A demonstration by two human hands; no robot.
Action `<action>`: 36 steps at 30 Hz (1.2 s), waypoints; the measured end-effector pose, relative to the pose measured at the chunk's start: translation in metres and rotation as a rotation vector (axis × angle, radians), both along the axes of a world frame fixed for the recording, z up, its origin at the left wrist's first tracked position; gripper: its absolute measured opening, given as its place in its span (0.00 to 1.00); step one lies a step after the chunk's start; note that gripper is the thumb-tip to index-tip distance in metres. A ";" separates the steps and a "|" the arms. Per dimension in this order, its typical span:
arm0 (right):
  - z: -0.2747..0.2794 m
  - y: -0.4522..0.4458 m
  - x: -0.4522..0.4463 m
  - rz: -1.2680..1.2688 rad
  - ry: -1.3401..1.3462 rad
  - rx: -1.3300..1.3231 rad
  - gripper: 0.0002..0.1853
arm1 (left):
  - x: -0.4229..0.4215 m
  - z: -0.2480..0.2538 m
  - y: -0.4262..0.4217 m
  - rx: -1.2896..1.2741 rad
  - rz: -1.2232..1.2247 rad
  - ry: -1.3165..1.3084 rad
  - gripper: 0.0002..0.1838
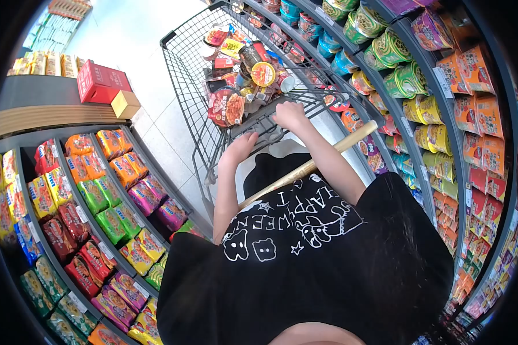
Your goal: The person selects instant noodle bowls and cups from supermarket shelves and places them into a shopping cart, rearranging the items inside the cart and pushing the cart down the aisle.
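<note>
A black wire shopping cart (pixel 181 75) stands in front of me with a heap of packaged food inside. My left hand (pixel 240 147) is closed at the near left end of its dark handle (pixel 263 125), its fingers mostly hidden. Farther right, my right hand (pixel 289 114) is closed over the same handle. Among the goods are a red bowl-shaped pack (pixel 227 107), a round orange-lidded tub (pixel 263 74) and a yellow packet (pixel 231 48). A pale gold stick (pixel 345 139) slants across in front of my black shirt, passing under my right forearm.
Shelves of colourful biscuit-type packs (pixel 98 195) line the left side. On the right, curved shelves carry cup tubs (pixel 406 80) and orange packets (pixel 475 69) close to the cart. A red box (pixel 102 82) stands on a left-hand display. Pale floor tiles (pixel 161 129) show beside the cart.
</note>
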State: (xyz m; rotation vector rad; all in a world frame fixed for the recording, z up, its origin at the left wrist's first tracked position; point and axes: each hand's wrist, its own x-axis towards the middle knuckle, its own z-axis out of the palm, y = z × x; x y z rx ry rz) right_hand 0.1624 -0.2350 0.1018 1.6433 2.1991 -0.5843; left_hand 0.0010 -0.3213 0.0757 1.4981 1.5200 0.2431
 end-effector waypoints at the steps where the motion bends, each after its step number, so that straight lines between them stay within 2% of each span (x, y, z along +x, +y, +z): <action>1: -0.001 0.000 0.000 -0.003 0.002 -0.001 0.13 | -0.001 0.001 0.000 0.030 -0.020 0.008 0.25; 7: -0.002 0.001 0.000 -0.035 0.002 -0.042 0.15 | 0.001 0.007 0.000 0.070 -0.027 0.014 0.26; 9: -0.004 0.000 0.000 -0.007 -0.008 0.067 0.16 | 0.003 0.022 0.000 0.011 -0.185 0.156 0.18; 11: -0.007 -0.001 -0.002 -0.031 -0.006 0.072 0.16 | 0.000 0.010 0.002 0.013 -0.231 0.163 0.16; 13: -0.005 -0.002 -0.001 -0.014 -0.006 0.060 0.16 | -0.001 0.005 0.002 -0.033 -0.113 0.078 0.20; 14: -0.005 -0.003 -0.002 -0.025 -0.003 0.074 0.17 | -0.001 -0.003 0.003 -0.130 -0.004 0.051 0.24; 17: -0.001 -0.008 0.002 -0.026 0.042 0.073 0.17 | -0.004 -0.017 0.003 -0.116 0.005 -0.003 0.28; 27: 0.003 -0.048 0.024 -0.022 0.097 0.109 0.21 | 0.012 -0.019 -0.031 -0.105 -0.010 -0.012 0.26; 29: 0.005 -0.062 0.028 -0.014 0.057 0.137 0.21 | 0.023 -0.006 -0.050 -0.097 0.090 -0.020 0.26; 31: 0.010 -0.078 0.033 -0.012 0.092 0.140 0.20 | 0.027 -0.007 -0.063 -0.084 0.080 -0.082 0.25; 32: -0.002 -0.076 0.031 0.000 0.027 -0.004 0.19 | 0.023 -0.019 -0.066 -0.166 0.089 -0.115 0.25; 33: -0.010 -0.079 0.032 0.075 0.018 -0.017 0.19 | 0.022 -0.026 -0.070 -0.160 0.029 -0.131 0.24; 34: -0.014 -0.082 0.034 0.089 -0.030 -0.028 0.22 | 0.036 0.000 -0.084 -0.195 0.081 -0.196 0.24; 35: -0.006 -0.091 0.035 0.110 -0.092 -0.051 0.24 | 0.045 0.017 -0.096 -0.096 0.022 -0.058 0.23; 36: -0.041 -0.082 0.022 0.058 -0.147 -0.039 0.22 | 0.033 -0.019 -0.098 -0.180 0.090 -0.241 0.22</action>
